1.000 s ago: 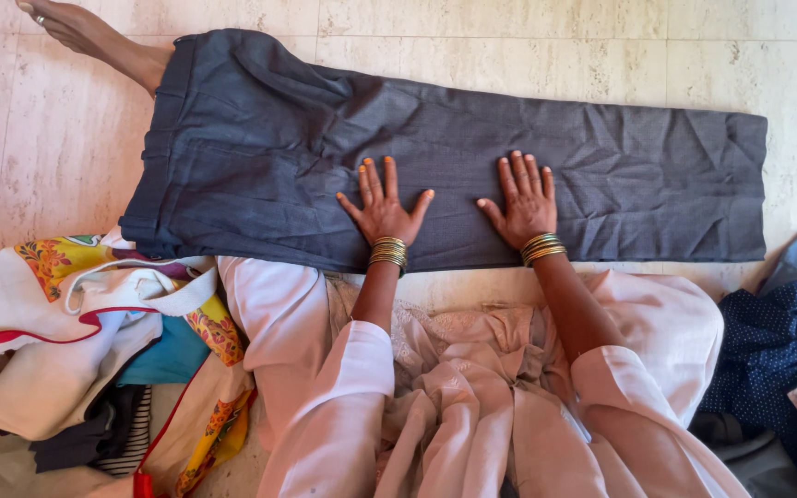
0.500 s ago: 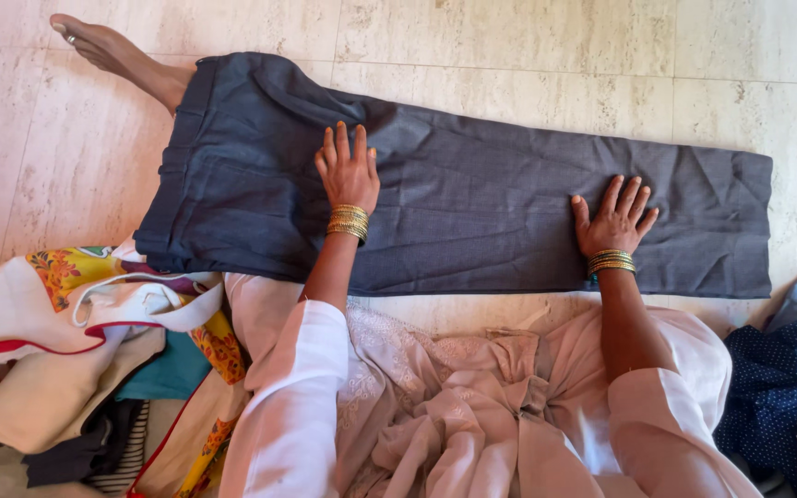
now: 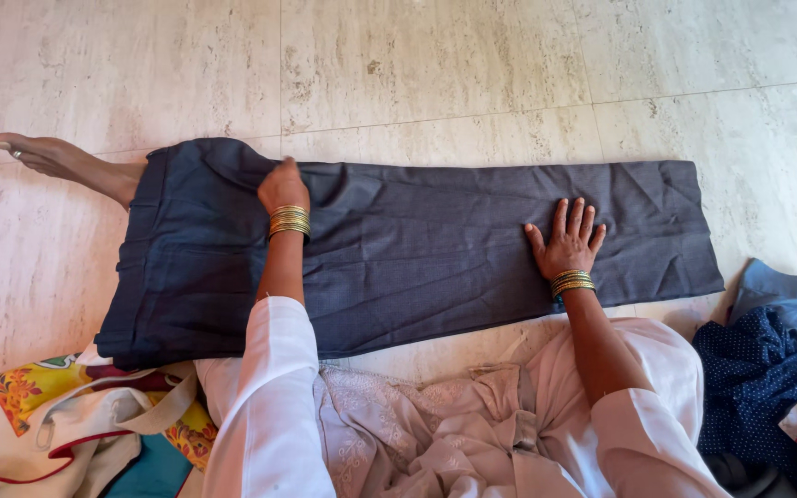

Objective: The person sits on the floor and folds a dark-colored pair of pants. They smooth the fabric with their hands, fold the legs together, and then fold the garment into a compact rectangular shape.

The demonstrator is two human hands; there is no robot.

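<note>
The far edge of the dark grey trousers [image 3: 398, 249] is being pinched by the left hand [image 3: 282, 185], the grip being closed on a small fold of cloth near the upper seat area, with the fingers curled under and hidden from the head view. The right hand [image 3: 566, 242] is being pressed flat on the leg section of the same trousers, the grip being wide, with fingers spread and nothing being held. Gold bangles [image 3: 289, 221] are being worn on both wrists. The trousers are being kept laid out lengthwise on the pale stone floor [image 3: 454, 83], waistband toward the left and leg hems toward the right, directly in front of the seated person. A bare foot [image 3: 53, 161] is being extended on the floor at the left, with the waistband end lying over the lower leg. A multicoloured cloth bag [image 3: 76, 415] is being kept beside the left knee, just below the waistband. A dark blue dotted garment [image 3: 767, 369] is lying at the right, near the hems.
</note>
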